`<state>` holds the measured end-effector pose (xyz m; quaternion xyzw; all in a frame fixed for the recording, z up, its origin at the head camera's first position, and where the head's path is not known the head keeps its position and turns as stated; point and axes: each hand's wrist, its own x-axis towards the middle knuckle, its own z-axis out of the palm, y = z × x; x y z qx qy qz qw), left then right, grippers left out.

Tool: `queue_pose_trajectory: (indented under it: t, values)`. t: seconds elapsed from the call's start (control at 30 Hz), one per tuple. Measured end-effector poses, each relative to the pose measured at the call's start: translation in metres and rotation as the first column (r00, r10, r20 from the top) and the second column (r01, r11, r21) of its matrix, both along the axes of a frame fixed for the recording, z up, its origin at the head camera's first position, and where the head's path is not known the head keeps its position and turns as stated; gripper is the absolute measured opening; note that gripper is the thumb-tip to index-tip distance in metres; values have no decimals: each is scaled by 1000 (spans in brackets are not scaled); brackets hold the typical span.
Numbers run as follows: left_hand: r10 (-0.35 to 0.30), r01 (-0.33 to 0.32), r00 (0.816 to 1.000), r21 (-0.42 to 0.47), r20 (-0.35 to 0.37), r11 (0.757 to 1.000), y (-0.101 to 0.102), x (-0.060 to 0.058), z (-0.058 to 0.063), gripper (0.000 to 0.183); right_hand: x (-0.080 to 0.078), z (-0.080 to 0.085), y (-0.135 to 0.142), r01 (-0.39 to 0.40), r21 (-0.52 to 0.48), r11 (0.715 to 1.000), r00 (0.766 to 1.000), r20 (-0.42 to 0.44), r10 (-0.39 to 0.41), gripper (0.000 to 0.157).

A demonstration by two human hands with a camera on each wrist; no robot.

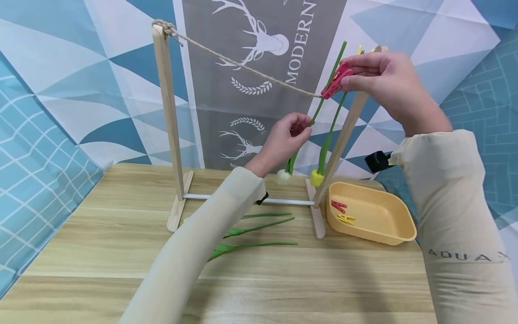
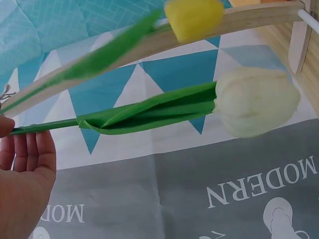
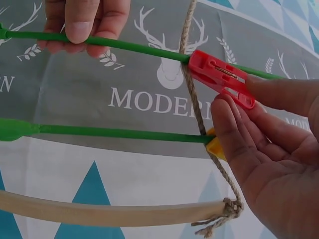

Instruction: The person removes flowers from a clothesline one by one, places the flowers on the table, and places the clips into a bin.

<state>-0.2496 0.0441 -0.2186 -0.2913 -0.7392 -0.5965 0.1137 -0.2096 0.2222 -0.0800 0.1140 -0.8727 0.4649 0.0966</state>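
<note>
- Wooden rack (image 1: pixel 167 90), rope (image 3: pixel 195 102) strung along top.
- Tub (image 1: pixel 374 216), rack's 4 o'clock.
- White tulip (image 2: pixel 159 112), bloom down, stem crossing rope; yellow tulip (image 1: pixel 323 155) at its 3 o'clock.
- Right hand (image 1: pixel 392 85) pinching red clip.
- Left hand (image 1: pixel 283 139), 8 o'clock from right, pinching white stem.
- Red clip (image 3: pixel 219 77) at rope-stem crossing.

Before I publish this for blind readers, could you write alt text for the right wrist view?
A right hand pinches a red clothespin where a green stem crosses a rope, while a left hand holds the stem. Below, a second stem meets the rope at a partly hidden yellow clip, above a wooden post the rope is tied to.
</note>
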Motion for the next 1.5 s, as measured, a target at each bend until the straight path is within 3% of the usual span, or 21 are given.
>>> queue_pose_trajectory:
  t: [0.17, 0.5, 0.73, 1.1, 1.23, 1.3, 1.37, 1.5]
  values:
    - [-9, 9, 1000, -12, -2, 1000, 0, 0, 0, 21, 0, -1, 4, -33, -41, 999, 999, 6, 33, 52]
    - [-34, 34, 999, -59, 1, 998, 5, -1, 3, 23, 2, -4, 3, -11, -17, 1000, 1000, -12, 11, 49]
    - [-65, 66, 998, -28, 6, 997, 8, 0, 4, 23, 0, -5, 2, -42, -82, 996, 999, -38, 38, 50]
    - [-10, 11, 999, -40, 30, 999, 2, 2, 4, 26, 0, -10, -4, 34, -38, 999, 995, -96, -37, 47]
    - [20, -20, 1000, -85, 5, 996, -1, 1, 3, 25, 4, -12, -3, 36, -99, 994, 990, -130, -49, 44]
    - [36, -37, 999, -105, -16, 994, -5, 2, 2, 23, 6, -12, -3, 10, -177, 984, 988, -149, -37, 43]
    - [48, -52, 998, -122, -33, 991, -9, 2, 1, 22, 7, -11, -1, -45, -291, 956, 985, -173, -6, 42]
    - [69, -81, 995, -173, -69, 982, -18, 1, -1, 20, 10, -10, 2, -177, -485, 857, 970, -233, 68, 39]
